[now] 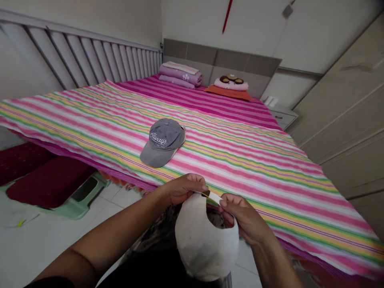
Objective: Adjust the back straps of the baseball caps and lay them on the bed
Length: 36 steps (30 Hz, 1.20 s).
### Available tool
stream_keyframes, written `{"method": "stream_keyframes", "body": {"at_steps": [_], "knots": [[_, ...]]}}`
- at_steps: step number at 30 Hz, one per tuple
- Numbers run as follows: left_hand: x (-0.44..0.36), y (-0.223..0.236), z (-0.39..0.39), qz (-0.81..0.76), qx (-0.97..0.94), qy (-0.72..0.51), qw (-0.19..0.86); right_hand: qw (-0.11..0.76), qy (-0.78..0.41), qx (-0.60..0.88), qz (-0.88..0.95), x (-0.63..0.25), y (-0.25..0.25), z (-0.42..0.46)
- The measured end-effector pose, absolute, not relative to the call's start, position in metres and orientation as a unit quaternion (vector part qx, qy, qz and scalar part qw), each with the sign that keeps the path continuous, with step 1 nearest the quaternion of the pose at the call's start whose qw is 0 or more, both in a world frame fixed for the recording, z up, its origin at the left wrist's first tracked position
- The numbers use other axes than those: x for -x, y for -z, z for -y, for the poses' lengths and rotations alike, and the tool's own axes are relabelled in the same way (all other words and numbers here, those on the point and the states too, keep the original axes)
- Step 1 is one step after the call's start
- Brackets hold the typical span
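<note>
A white baseball cap [207, 244] hangs upside-up between my hands, its back opening facing up and its strap with a small dark buckle stretched across. My left hand [187, 188] pinches the strap's left end beside the buckle. With thumb and fingers closed, my right hand [240, 214] grips the strap's right part at the cap's edge. Beyond them a grey baseball cap [165, 140] with white lettering rests on the striped bedspread [258, 160], brim towards the front left. The white cap's brim is hidden from view.
Folded purple bedding [180, 76] and a pink folded item on an orange cloth [229, 94] lie near the headboard [201, 54]. Stools with dark red covers [54, 182] stand at left. A wardrobe [345, 108] rises along the right; a white nightstand [282, 117] stands beside the bed.
</note>
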<state>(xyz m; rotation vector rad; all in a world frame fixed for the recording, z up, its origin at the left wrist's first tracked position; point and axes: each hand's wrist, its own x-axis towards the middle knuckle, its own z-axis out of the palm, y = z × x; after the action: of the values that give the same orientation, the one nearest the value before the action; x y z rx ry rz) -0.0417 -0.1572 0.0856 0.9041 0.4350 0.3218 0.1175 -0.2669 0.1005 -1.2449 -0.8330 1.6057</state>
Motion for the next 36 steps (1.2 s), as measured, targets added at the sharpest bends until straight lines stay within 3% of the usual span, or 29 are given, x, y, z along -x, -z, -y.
{"method": "stream_keyframes", "body": {"at_steps": [10, 21, 36], "knots": [[0.043, -0.086, 0.154, -0.23, -0.45, -0.093, 0.858, 0.505, -0.634, 0.496, 0.311, -0.112, -0.098, 0.268], [0.042, -0.087, 0.154, -0.22, -0.473, -0.069, 0.85, 0.377, -0.617, 0.516, 0.459, -0.117, -0.12, 0.257], [0.044, -0.089, 0.155, -0.228, -0.493, -0.106, 0.833, 0.411, -0.617, 0.534, 0.406, -0.11, -0.114, 0.255]]}}
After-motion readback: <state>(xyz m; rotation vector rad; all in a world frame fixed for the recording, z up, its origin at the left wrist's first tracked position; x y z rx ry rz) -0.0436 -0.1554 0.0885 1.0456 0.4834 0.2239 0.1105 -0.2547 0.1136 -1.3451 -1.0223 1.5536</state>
